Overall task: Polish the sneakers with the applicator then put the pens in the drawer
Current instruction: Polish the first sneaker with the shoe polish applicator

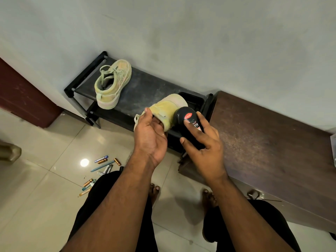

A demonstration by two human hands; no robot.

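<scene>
My left hand (pixel 151 135) grips the sneaker (pixel 166 110), toe pointing away toward the shoe rack (pixel 145 88); my right hand (pixel 203 142) holds the polish applicator (pixel 189 124) against its right side.

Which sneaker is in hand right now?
The near sneaker, in the left hand's grip, applicator against it; the other sneaker sits untouched on the rack.

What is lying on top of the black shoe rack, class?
One pale green sneaker rests on the shoe rack, apart from the other. The second sneaker is held above its right end by the left hand, covering part of the shelf; the applicator bottle hides more.
</scene>
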